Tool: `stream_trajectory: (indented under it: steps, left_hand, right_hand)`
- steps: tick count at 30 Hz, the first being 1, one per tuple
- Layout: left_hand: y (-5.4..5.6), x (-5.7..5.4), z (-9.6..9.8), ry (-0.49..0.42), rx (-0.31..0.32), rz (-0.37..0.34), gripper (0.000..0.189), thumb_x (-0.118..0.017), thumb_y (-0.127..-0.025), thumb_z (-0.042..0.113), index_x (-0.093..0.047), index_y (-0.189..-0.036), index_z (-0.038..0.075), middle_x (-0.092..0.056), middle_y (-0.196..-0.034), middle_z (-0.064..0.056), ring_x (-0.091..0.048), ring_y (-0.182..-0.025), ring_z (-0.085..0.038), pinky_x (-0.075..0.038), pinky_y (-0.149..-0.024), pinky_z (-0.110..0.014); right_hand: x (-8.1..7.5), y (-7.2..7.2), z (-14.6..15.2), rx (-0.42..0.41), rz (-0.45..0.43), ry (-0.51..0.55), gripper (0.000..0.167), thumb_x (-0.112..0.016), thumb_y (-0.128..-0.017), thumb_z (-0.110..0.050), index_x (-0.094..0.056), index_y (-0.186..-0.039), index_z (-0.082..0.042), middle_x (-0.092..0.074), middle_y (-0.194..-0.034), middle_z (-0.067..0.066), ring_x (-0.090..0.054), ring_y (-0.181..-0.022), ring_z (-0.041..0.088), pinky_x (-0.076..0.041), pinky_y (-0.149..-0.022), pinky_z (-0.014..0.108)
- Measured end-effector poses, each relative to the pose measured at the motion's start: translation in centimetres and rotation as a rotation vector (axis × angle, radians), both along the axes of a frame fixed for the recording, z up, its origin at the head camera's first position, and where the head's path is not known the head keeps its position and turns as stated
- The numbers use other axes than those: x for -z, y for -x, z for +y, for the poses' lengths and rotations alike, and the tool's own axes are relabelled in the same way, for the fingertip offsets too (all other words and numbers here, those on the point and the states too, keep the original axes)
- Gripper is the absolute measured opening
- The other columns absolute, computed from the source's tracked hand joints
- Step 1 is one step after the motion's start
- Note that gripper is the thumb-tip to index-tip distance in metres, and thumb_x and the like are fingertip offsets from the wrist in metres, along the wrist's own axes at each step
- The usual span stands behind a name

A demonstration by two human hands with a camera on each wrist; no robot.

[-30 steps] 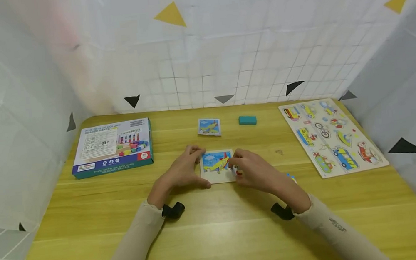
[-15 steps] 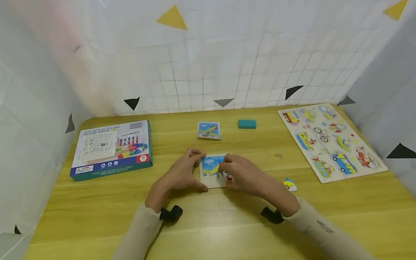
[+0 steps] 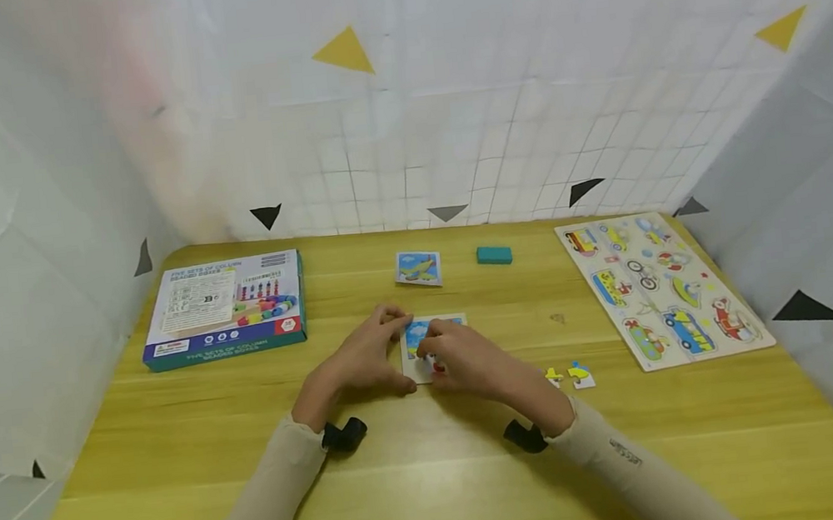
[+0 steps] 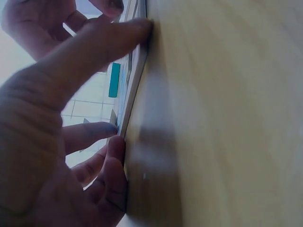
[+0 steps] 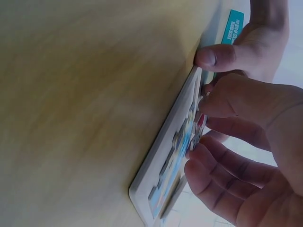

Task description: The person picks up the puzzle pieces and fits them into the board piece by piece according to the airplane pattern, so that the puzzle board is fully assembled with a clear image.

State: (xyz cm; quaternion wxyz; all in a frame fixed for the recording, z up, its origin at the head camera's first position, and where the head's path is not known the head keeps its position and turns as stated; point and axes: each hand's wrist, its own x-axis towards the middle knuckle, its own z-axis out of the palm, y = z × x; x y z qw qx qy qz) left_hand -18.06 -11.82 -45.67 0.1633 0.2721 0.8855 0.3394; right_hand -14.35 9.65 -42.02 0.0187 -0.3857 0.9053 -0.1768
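A small jigsaw board point(image 3: 456, 319) with a pale frame and a blue sky picture lies flat between the hands. My left hand point(image 3: 365, 355) holds its left side, thumb at the near corner and fingers at the far corner. Over the board, my right hand point(image 3: 474, 361) pinches a puzzle piece point(image 5: 199, 126) with red on it between thumb and fingertips. In the right wrist view the piece is just above the board, tilted; contact with it cannot be told. The right hand hides the board's right part. Two loose puzzle pieces, one yellow and blue point(image 3: 582, 375), one yellow point(image 3: 552, 377), lie beside the right forearm.
Behind the board stand a small picture card point(image 3: 418, 268) with an airplane and a teal block point(image 3: 495, 255). A beaded-column toy box point(image 3: 263, 308) lies at the left. A large wooden vehicle puzzle point(image 3: 655, 312) is at the right. White sheeting closes in the table's back and sides.
My right hand has moved left across the board with the red-marked piece. The left hand has stayed on the board. Both loose pieces now show beside the right forearm.
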Motion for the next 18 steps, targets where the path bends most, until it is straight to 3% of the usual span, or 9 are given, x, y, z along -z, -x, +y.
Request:
stream_trajectory:
  steps: [18]
  left_hand:
    - [-0.2, -0.1, -0.2, -0.01, 0.03, 0.017, 0.103, -0.09, -0.07, 0.037, -0.038, -0.155, 0.011, -0.032, -0.148, 0.001, -0.043, -0.123, -0.018, -0.04, -0.105, -0.036]
  right_hand:
    - [0.8, 0.7, -1.8, -0.057, -0.012, -0.014, 0.016, -0.081, -0.079, -0.009, -0.075, -0.094, -0.008, -0.061, -0.088, 0.004, -0.052, -0.076, 0.015, -0.045, -0.068, 0.031]
